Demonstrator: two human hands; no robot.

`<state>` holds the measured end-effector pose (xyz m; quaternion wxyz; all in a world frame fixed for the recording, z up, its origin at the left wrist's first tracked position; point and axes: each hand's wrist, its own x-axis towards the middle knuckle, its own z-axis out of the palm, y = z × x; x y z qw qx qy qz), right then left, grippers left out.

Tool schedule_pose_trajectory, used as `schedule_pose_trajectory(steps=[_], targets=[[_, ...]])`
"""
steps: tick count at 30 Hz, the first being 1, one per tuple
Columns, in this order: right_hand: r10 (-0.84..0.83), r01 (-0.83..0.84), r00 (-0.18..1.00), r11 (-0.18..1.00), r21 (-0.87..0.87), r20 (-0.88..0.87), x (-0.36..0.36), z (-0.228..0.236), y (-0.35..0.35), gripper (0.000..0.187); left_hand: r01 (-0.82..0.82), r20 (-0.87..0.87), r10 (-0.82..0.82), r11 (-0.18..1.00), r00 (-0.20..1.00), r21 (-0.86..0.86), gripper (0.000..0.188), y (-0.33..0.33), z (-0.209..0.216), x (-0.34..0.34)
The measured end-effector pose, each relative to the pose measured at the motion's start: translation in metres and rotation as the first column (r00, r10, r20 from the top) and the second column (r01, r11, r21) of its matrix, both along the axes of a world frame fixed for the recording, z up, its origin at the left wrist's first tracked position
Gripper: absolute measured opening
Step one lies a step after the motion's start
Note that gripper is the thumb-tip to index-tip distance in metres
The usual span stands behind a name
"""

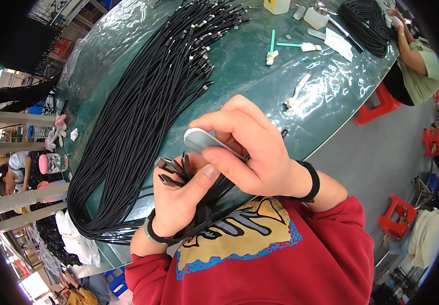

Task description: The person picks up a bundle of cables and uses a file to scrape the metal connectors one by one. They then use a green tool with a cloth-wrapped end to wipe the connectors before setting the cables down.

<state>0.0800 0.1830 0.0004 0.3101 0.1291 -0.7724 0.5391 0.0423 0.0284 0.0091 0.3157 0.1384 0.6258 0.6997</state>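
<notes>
By the curled right hand [262,152], a flat, round-ended grey piece [197,138] is held in a thumb-and-finger grip; beside it, cable connectors [168,164] are clasped by the left hand [174,203]. Black cables [128,112] are spread over the green worktop [239,58].

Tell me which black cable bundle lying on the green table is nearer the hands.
The large black cable bundle left of the left hand, with metal plug ends fanned at its far end; the smaller black coil lies farther off, at upper right.
</notes>
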Motion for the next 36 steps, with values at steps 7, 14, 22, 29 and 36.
schedule_pose_trajectory(steps=[7,14,22,29,36], targets=[[-0.031,0.034,0.999,0.998,0.061,-0.036,0.018,-0.028,0.008,0.025,-0.033,0.164,0.016,0.994,0.986,0.1,0.008,-0.003,0.013,-0.008],[0.066,-0.016,0.977,0.972,-0.236,0.203,0.022,0.002,0.003,0.018,-0.027,-0.521,-0.035,0.993,0.853,-0.112,0.016,0.0,0.002,-0.004],[0.153,0.019,0.831,0.953,-0.301,0.535,-0.005,0.004,0.015,0.018,0.032,-0.868,-0.283,0.954,0.409,-0.297,0.027,0.013,-0.002,0.003],[0.087,0.123,0.88,0.908,-0.401,0.467,0.007,-0.007,0.031,0.018,0.159,-0.214,-0.145,0.986,0.966,0.052,0.019,0.014,-0.015,-0.014],[0.218,0.04,0.88,0.851,-0.523,0.422,0.021,0.001,0.029,0.02,0.103,0.09,-0.137,0.945,0.987,0.31,0.04,0.015,-0.015,-0.021]])
